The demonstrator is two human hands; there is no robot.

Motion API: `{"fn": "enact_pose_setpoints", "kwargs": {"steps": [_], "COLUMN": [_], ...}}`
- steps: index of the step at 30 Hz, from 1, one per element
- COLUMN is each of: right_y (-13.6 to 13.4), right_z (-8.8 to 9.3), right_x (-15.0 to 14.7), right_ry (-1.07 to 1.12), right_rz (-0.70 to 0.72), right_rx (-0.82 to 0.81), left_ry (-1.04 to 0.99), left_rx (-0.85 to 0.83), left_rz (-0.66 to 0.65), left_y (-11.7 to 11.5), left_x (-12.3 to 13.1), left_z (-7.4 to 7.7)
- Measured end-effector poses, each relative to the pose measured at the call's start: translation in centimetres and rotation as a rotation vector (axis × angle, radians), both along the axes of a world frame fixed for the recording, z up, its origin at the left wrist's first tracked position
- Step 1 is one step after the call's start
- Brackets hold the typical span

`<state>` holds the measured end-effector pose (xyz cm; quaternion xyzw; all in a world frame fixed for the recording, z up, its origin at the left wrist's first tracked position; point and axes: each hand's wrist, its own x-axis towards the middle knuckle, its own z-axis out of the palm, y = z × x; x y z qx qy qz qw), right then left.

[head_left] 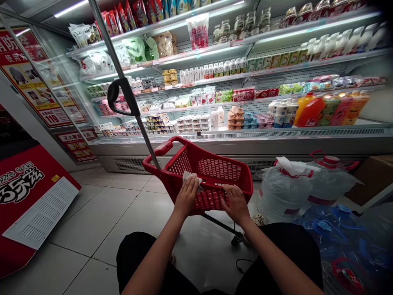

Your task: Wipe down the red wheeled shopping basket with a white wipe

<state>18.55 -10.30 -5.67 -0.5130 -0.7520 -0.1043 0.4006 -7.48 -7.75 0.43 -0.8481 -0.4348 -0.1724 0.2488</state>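
Observation:
A red plastic shopping basket cart (219,167) with a lattice of holes stands in front of my knees. My left hand (187,191) presses a white cloth or tissue (186,176) against the basket's near rim, towards its left end. Further right on the same rim rests my right hand (236,202), its fingers hooked over the edge and its thumb on the outer side. The inside of the basket shows in part. A long grey pole with a black handle (124,97) rises from the cart's left end and leans up to the left.
Behind the cart is a lit refrigerated shelf unit (196,138) with bottles, cups and packets. Large water bottles (281,190) stand on the right, beside a brown carton (371,176). At left is a red freezer (33,205). Tiled floor (113,217) lies between.

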Motion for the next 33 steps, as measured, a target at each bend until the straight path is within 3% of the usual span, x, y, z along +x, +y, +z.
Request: {"fn": "enact_pose_setpoints", "kwargs": {"steps": [3,6,8,11,15,17,19,21,24,26,29,33], "right_y": [-0.1,-0.1,-0.2,-0.5,-1.2,-1.4,-1.6,-1.7,-1.7,-1.9,-2.4,-3.2], "right_z": [0.1,0.0,-0.1,0.0,0.5,0.7,0.8,0.9,0.9,1.0,1.3,2.1], "right_x": [0.1,0.0,-0.2,-0.9,-1.7,-1.8,-1.7,-1.4,-1.3,-1.8,-3.1,-4.5], "right_ry": [-0.008,-0.012,-0.011,-0.020,-0.056,-0.082,-0.120,-0.155,-0.168,-0.158,-0.148,-0.180], "right_rz": [0.017,0.012,0.003,-0.004,-0.011,-0.017,-0.013,-0.002,-0.004,-0.025,-0.059,-0.048], "right_rx": [-0.004,-0.002,-0.001,-0.004,0.005,0.015,0.013,-0.001,-0.013,-0.014,-0.019,-0.020], "left_ry": [-0.013,-0.119,-0.176,-0.222,-0.216,-0.183,-0.133,-0.101,-0.169,-0.224,-0.295,-0.276], "left_rx": [0.000,0.046,0.057,0.016,-0.101,-0.139,-0.157,-0.155,-0.092,-0.067,-0.093,-0.182], "left_rz": [-0.008,0.087,0.137,0.134,0.001,-0.058,-0.102,-0.107,0.018,0.085,0.107,-0.034], "left_y": [0.1,0.1,0.0,-0.4,-1.4,-1.9,-2.0,-1.7,-1.0,-0.8,-1.3,-3.0], "left_x": [-2.5,-5.2,-5.6,-3.4,2.0,3.4,3.0,1.1,-2.3,-3.1,-0.9,3.5], "left_z": [1.8,3.8,4.3,3.0,-0.3,-1.1,-1.0,0.0,1.7,2.2,1.0,-1.5]}}
